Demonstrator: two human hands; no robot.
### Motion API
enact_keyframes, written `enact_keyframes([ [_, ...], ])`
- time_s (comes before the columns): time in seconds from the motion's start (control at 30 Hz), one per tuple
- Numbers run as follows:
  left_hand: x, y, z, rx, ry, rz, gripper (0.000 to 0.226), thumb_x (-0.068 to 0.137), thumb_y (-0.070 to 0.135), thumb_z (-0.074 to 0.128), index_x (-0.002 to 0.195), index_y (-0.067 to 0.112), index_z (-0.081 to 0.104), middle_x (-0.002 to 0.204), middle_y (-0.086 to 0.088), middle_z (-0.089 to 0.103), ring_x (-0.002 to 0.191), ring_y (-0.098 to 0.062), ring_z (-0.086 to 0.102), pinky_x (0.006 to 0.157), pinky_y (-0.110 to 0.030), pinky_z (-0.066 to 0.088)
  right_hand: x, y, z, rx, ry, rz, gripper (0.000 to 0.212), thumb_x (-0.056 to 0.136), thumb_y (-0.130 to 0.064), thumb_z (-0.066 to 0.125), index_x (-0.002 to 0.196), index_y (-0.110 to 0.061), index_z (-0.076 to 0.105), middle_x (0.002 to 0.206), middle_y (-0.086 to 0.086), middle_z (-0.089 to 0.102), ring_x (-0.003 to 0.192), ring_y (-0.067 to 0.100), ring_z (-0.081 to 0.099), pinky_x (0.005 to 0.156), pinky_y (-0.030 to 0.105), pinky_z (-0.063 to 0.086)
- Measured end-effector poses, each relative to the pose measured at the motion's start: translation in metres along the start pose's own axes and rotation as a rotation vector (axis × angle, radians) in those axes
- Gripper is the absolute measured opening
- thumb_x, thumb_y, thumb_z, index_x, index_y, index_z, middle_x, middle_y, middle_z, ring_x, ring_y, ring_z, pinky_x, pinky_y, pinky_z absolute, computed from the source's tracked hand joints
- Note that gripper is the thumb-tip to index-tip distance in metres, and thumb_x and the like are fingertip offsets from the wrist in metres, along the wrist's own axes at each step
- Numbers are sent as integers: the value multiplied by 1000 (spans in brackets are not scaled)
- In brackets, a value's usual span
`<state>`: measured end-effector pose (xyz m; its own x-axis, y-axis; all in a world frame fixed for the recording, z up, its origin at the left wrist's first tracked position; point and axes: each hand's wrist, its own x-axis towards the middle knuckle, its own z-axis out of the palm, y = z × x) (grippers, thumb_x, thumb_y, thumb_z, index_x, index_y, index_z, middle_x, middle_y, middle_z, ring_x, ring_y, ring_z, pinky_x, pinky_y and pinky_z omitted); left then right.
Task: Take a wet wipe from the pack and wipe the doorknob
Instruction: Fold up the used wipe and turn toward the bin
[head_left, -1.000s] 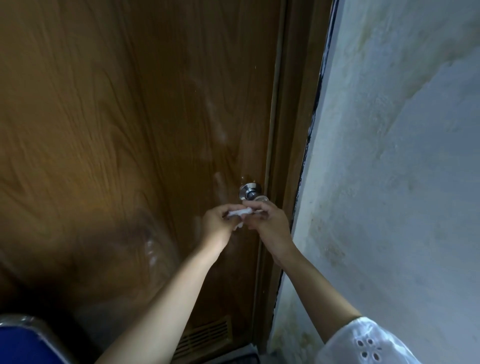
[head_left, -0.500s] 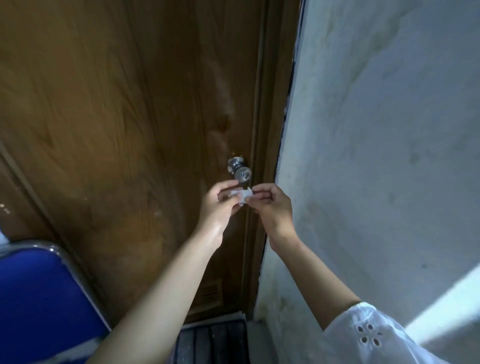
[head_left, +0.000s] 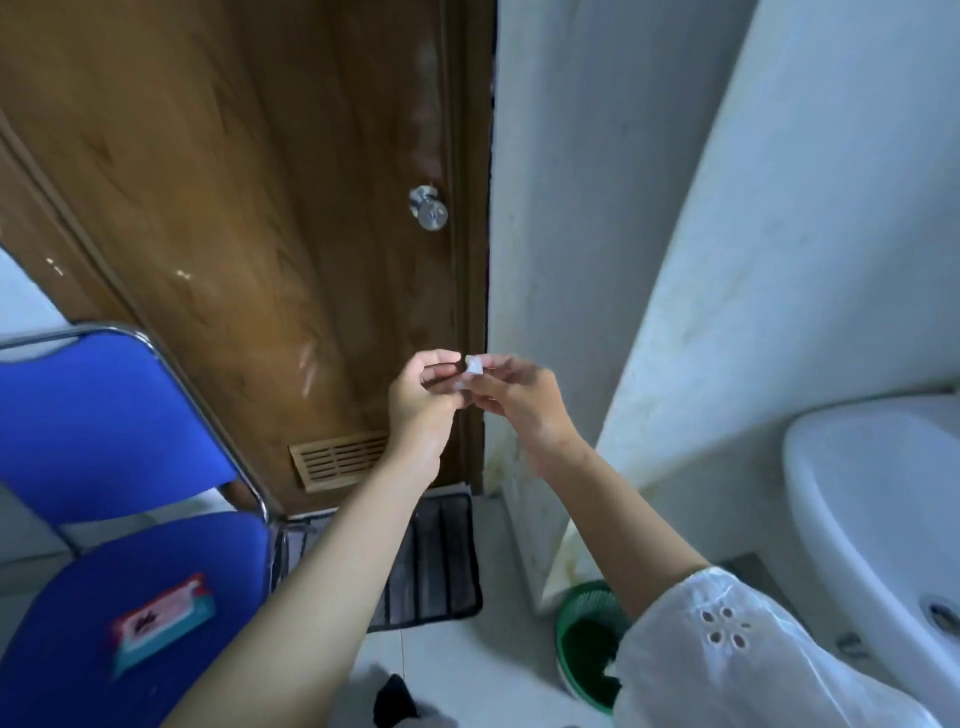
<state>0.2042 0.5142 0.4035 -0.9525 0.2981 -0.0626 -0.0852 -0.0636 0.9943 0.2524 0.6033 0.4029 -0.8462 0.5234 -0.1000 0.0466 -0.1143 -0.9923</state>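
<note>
A silver doorknob (head_left: 429, 209) sticks out of the brown wooden door (head_left: 249, 197), near its right edge. Well below the knob, my left hand (head_left: 422, 400) and my right hand (head_left: 514, 397) meet in front of the door. Both pinch a small crumpled white wet wipe (head_left: 471, 368) between their fingertips. Most of the wipe is hidden by the fingers. The wet wipe pack (head_left: 161, 621), pink and teal, lies flat on the seat of the blue chair (head_left: 104, 431) at lower left.
A white wall (head_left: 623, 234) stands right of the door. A white sink (head_left: 872, 509) juts in at the right edge. A green bin (head_left: 582, 613) sits on the floor beneath my right arm. A dark floor mat (head_left: 436, 561) lies before the door.
Both hands have dropped away from the doorknob with the wipe, and the view has tilted down, bringing the chair, the pack, the bin and the sink into sight.
</note>
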Motion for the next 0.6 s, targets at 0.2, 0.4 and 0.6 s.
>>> enact_keyframes([
  [0.2,-29,-7,8,190,-166,71,29,76,-6,68,78,22,60,80,-1,65,79,-22,63,79,-39,57,-36,-6,-21,-59,97,45,16,83,-2,65,73,-14,63,77,7,65,70,17,62,74,26,54],
  [0.4,-37,-25,6,1105,-439,256,31,82,22,67,110,33,59,125,-1,51,116,-27,40,93,-34,38,-50,28,-60,-192,376,222,23,79,-7,72,69,-18,54,63,4,58,47,9,53,45,17,44],
  [0.6,-53,-56,0,1222,-589,193,36,83,36,63,118,36,53,135,-1,39,122,-28,31,96,-30,33,-82,85,-80,-142,367,543,26,87,14,49,69,-4,53,52,17,58,30,14,56,36,18,50],
])
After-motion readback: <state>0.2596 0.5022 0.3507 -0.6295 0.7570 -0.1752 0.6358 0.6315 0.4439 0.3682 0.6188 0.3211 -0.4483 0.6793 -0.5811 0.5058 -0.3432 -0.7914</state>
